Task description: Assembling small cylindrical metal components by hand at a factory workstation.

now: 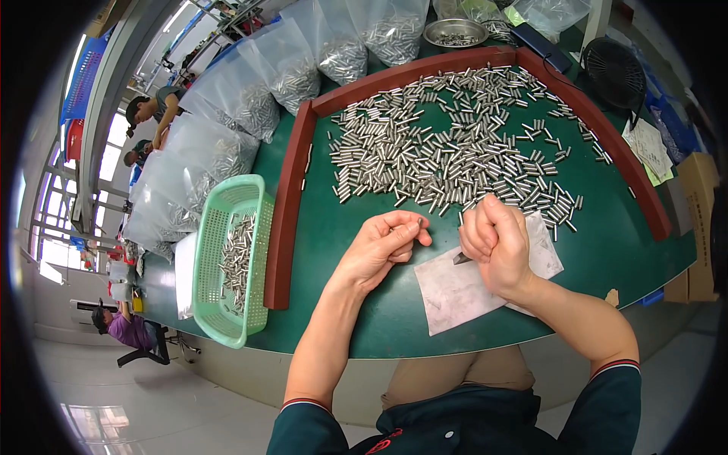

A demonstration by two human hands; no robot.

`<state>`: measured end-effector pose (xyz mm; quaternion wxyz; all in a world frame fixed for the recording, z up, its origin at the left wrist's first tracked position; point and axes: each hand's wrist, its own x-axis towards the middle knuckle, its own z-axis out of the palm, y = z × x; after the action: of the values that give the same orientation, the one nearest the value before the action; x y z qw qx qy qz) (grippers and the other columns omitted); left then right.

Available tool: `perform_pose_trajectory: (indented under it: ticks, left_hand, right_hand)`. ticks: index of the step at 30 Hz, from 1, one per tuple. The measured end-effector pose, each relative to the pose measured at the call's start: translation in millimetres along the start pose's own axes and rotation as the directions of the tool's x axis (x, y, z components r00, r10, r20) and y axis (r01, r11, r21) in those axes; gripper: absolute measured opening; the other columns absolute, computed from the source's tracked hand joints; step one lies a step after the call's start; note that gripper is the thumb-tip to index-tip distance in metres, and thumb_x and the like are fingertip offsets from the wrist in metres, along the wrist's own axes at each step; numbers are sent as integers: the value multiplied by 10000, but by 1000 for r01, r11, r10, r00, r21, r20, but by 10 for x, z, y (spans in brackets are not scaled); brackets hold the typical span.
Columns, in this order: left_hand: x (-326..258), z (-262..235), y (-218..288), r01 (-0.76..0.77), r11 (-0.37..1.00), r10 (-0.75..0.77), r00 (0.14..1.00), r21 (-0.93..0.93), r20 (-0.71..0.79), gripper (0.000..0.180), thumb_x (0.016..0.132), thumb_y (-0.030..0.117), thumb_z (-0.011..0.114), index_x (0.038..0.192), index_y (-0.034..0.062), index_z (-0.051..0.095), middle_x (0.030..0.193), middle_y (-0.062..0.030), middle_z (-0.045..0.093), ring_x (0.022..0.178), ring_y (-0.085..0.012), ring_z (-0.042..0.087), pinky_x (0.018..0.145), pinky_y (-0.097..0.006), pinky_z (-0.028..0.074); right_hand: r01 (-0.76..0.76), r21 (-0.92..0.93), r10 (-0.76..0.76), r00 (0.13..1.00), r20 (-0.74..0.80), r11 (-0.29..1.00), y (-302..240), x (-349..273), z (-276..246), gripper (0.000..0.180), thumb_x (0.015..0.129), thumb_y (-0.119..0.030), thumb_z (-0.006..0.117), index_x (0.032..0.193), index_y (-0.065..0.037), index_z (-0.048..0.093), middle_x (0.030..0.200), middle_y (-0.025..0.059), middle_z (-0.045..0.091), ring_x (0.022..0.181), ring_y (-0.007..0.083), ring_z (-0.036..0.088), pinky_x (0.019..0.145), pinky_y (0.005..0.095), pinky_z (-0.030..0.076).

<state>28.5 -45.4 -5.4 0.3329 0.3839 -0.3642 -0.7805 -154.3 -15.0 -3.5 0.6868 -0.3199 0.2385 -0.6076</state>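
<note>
The left hand (385,241) curls palm-up, fingertips pinching a small metal pin (419,221); the right hand (494,241) fists around a dark tool (462,258).

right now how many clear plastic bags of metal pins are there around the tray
About 8, though some overlap, so more may be hidden: one and one left of the green basket, then along the tray's back-left edge, and at top.

Clear plastic bags (250,98) of small metal pins lined up from your nine to twelve o'clock beyond the table's red rim, more clear bags (531,14) at one o'clock, brown cardboard box (699,182) at three o'clock, printed paper sheets (651,148) beside it.
</note>
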Motion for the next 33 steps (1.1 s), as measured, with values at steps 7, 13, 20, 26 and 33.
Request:
perform_pose_trajectory:
  ticks: [7,13,20,26,33]
  left_hand:
    - [-181,302,-76,-160,485,168,982,860,88,131,753,88,606,739,-2,512,502,-8,434,455,-83,403,429,-249,324]
    - [-198,380,-133,-127,260,261,964,957,57,155,691,81,650,701,3,516,440,-28,366,393,-125,351,406,-282,303]
    - [-199,422,-145,-90,285,264,965,954,12,146,676,47,668,663,1,530,443,-7,361,415,-92,311,400,-260,287]
    - [-202,437,-148,-72,310,283,959,948,-19,136,673,38,672,648,-8,546,450,13,359,433,-69,296,400,-243,278]
    - [-204,425,-155,-73,316,282,959,946,-20,116,677,30,667,654,-15,562,454,19,355,438,-62,294,399,-237,270]
  right_hand:
    - [10,22,-9,1000,-22,1000,-4,18,12,432,892,-206,327,481,-83,275,439,4,294,391,68,222,375,220,186]
    - [45,44,-45,999,10,998,-5,-8,17,433,891,-234,310,482,-97,272,430,-5,276,383,73,204,372,222,183]
    - [36,16,-36,999,8,999,26,-16,20,429,888,-243,303,482,-107,269,425,-5,273,376,74,190,366,224,182]
    - [19,3,-19,1000,3,1000,32,-16,37,436,884,-250,322,475,-105,274,423,-2,280,376,73,195,371,223,185]
    - [17,-4,-17,1000,1,1000,27,-27,37,436,884,-246,322,474,-106,274,419,-2,277,375,74,195,371,225,183]
